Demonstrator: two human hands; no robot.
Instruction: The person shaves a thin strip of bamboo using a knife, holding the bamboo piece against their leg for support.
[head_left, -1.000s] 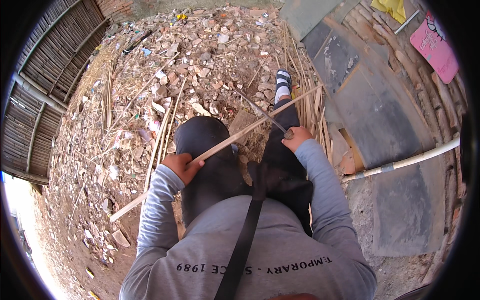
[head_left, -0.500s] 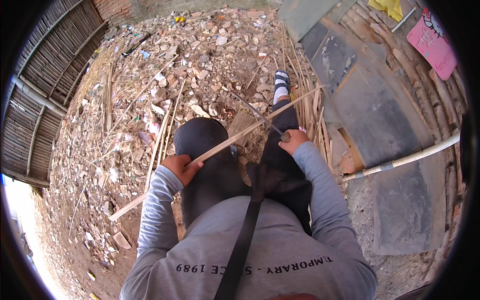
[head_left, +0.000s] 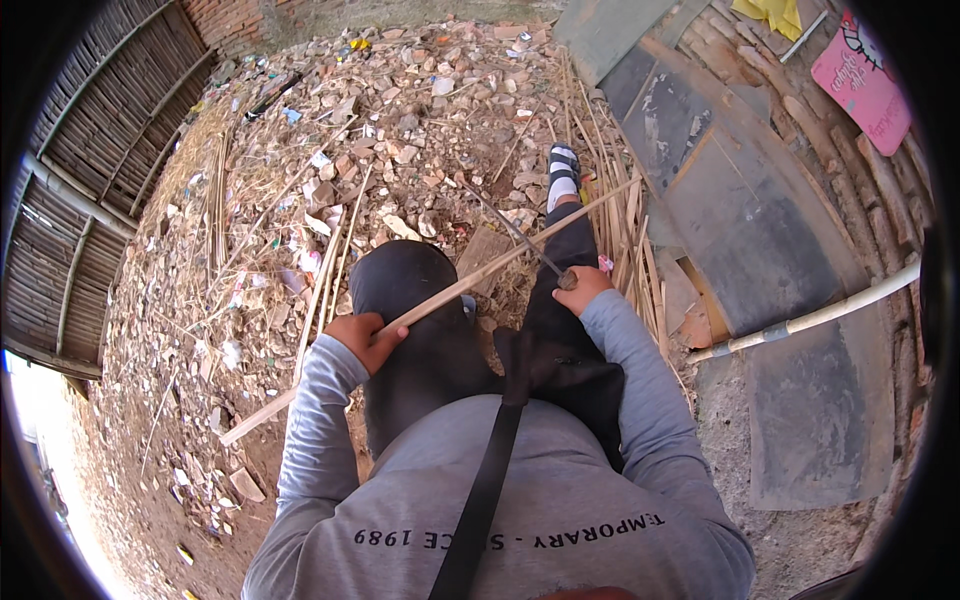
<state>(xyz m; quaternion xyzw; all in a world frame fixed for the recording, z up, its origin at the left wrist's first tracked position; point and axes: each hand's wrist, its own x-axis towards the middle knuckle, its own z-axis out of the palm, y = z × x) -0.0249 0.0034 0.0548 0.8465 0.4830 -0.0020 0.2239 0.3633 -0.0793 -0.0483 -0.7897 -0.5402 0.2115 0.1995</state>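
Observation:
A long pale bamboo strip [head_left: 490, 268] lies slanted across my thighs, from low at the left to high at the right. My left hand [head_left: 365, 338] is closed round it above my left knee. In my right hand [head_left: 582, 288] is the short handle of a knife [head_left: 512, 228], whose thin dark blade points up and to the left. The blade crosses the strip near my right shin; whether it cuts in or only rests there I cannot tell. The fingers of my right hand are wrapped round the handle.
Several bamboo strips [head_left: 625, 235] lie beside my right leg, others [head_left: 325, 265] by my left knee. Rubble and litter [head_left: 400, 130] cover the ground ahead. Grey boards [head_left: 740, 220], a pale pole [head_left: 810, 315] and a pink panel [head_left: 862, 85] are at the right, a slatted bamboo wall [head_left: 100, 100] at the left.
My right hand has moved very slightly down and left with the knife. My left hand keeps its hold on the bamboo strip, and the view has shifted a little.

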